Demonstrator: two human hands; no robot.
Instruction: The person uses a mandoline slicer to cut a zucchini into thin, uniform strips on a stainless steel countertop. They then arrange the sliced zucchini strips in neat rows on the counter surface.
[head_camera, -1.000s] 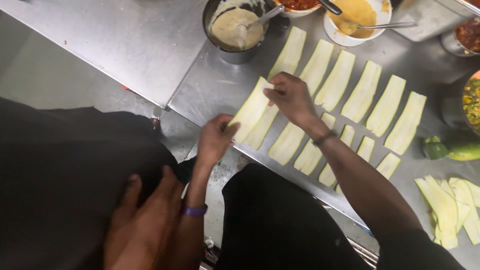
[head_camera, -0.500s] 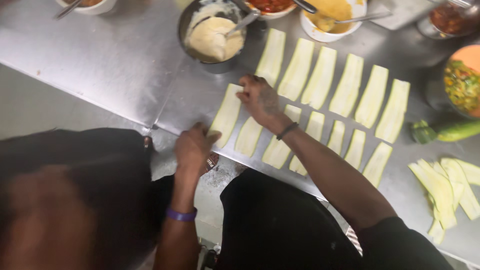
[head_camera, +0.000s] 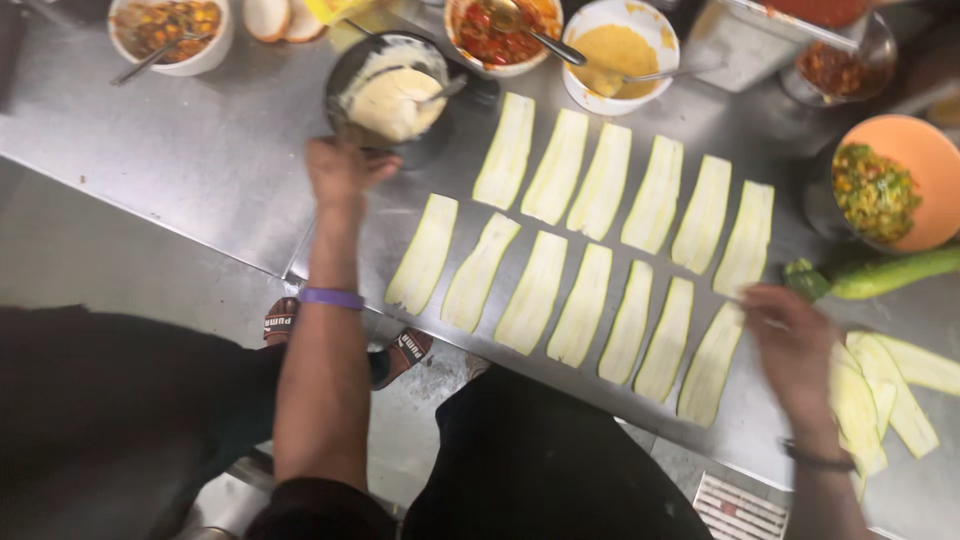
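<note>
The person's left arm stretches straight forward over the steel table (head_camera: 190, 160), a purple band on the wrist. The left hand (head_camera: 340, 170) is curled at the near rim of a dark bowl of pale cream (head_camera: 392, 98), touching it; whether it actually grips the rim cannot be told. The right arm angles out to the side, and the blurred right hand (head_camera: 795, 345) hovers with loosely spread fingers over the end of the last zucchini strip (head_camera: 712, 362) in the near row. Two rows of strips lie flat between the hands, and a heap of spare slices (head_camera: 880, 395) sits just beside the right hand.
</note>
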